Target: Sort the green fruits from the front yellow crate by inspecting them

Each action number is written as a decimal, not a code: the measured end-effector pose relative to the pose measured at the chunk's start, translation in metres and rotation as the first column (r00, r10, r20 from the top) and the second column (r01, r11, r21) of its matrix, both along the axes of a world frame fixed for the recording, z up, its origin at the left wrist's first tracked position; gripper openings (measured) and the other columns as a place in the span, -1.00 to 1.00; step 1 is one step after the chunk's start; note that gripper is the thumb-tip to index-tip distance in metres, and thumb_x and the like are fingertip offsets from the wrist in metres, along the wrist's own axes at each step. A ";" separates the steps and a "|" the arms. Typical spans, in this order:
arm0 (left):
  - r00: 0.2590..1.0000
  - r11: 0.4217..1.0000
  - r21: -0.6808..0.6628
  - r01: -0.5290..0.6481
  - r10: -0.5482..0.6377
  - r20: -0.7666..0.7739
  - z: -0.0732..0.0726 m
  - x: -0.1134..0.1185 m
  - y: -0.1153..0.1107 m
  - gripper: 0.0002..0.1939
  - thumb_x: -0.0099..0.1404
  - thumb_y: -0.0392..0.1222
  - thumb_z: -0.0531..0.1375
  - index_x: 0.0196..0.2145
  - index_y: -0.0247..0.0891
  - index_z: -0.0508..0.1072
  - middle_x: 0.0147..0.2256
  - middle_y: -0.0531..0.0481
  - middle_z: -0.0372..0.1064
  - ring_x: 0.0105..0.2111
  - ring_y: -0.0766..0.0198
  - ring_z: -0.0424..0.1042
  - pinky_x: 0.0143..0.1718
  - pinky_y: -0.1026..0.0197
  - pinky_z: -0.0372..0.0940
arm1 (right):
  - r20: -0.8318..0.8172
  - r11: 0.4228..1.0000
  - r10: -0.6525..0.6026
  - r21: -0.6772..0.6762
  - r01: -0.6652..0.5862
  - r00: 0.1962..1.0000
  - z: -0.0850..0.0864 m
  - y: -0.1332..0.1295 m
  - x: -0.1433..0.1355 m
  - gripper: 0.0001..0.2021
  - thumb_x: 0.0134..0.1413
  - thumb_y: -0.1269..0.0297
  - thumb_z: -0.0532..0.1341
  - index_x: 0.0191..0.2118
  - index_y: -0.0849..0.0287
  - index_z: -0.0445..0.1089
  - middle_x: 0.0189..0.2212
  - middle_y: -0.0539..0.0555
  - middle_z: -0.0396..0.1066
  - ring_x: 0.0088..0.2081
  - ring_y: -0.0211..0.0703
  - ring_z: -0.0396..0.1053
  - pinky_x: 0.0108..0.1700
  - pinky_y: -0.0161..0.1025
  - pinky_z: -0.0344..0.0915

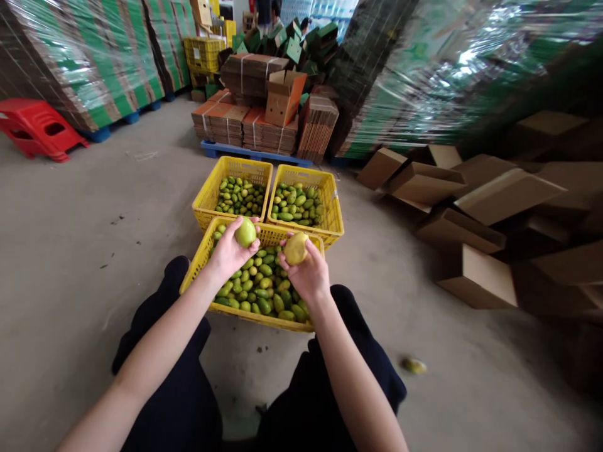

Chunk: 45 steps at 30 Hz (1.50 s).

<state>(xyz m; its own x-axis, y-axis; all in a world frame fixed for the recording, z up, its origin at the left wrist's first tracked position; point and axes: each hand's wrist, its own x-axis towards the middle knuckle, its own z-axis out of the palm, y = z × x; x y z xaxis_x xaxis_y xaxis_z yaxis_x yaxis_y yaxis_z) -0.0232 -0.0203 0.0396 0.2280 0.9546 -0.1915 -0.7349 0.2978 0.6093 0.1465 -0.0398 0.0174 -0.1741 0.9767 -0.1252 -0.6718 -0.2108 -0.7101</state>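
Observation:
My left hand [230, 252] is closed around a green mango [245, 232], its fingers wrapped behind the fruit. In my right hand [308, 273] sits a yellower mango [296, 248], gripped between thumb and fingers. Both hands are above the near yellow crate [264, 320], which holds many small green and yellowish mangoes [264, 270]. Just beyond it stand a left rear crate [207, 199] of smaller green fruit and a right rear crate [333, 204] of larger green fruit.
Behind the crates, flattened cartons [271, 132] lie stacked on a blue pallet [221, 149]. Open cardboard boxes [480, 276] are heaped at right. A red stool [40, 129] stands at left, near wrapped pallets [94, 56]. One fruit [414, 365] lies on the floor.

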 end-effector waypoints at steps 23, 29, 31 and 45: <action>0.999 0.932 -0.363 0.002 0.018 0.051 -0.015 0.016 -0.002 -0.74 0.28 -0.05 0.20 -0.42 -0.32 0.40 -0.54 0.03 0.33 -0.65 0.43 0.27 -0.72 0.43 0.15 | 0.048 0.996 -0.046 -0.074 0.049 0.998 -0.016 0.004 -0.014 -0.66 -0.25 0.11 0.44 -0.40 0.13 0.33 -0.54 -0.08 0.37 -0.58 -0.28 0.33 -0.62 -0.37 0.16; 0.998 0.941 -0.339 -0.008 0.027 0.050 -0.008 0.016 -0.004 -0.72 0.19 -0.10 0.30 -0.49 -0.29 0.32 -0.55 0.06 0.30 -0.61 0.42 0.32 -0.72 0.47 0.16 | 0.052 0.984 0.017 -0.180 -0.007 0.998 -0.017 0.004 -0.019 -0.61 -0.13 -0.06 0.35 -0.49 0.18 0.31 -0.62 0.02 0.38 -0.65 -0.29 0.27 -0.69 -0.37 0.11; 0.999 0.939 -0.345 0.006 0.006 0.035 -0.012 0.015 -0.003 -0.68 0.26 -0.03 0.24 -0.50 -0.30 0.32 -0.56 0.06 0.29 -0.62 0.41 0.32 -0.68 0.42 0.25 | 0.065 0.976 -0.013 -0.214 0.027 0.998 -0.017 0.005 -0.018 -0.66 -0.05 -0.03 0.31 -0.46 0.18 0.34 -0.60 0.03 0.41 -0.60 -0.26 0.32 -0.63 -0.35 0.22; 1.000 0.912 -0.410 -0.007 0.004 -0.008 -0.020 0.017 -0.002 -0.77 0.32 -0.13 0.17 -0.43 -0.33 0.40 -0.56 0.05 0.31 -0.63 0.42 0.32 -0.67 0.41 0.26 | 0.076 0.960 -0.001 -0.279 0.022 0.997 -0.020 0.004 -0.014 -0.75 -0.12 0.17 0.39 -0.37 0.18 0.38 -0.58 -0.07 0.38 -0.59 -0.30 0.33 -0.72 -0.43 0.07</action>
<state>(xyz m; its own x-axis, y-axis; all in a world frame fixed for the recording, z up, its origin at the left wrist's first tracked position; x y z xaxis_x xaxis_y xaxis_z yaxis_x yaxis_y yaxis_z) -0.0061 -0.0228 0.0192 0.2205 0.7932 -0.5677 -0.7332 0.5186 0.4398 0.1322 -0.0357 -0.0030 -0.1430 0.9029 -0.4054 -0.6227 -0.4005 -0.6723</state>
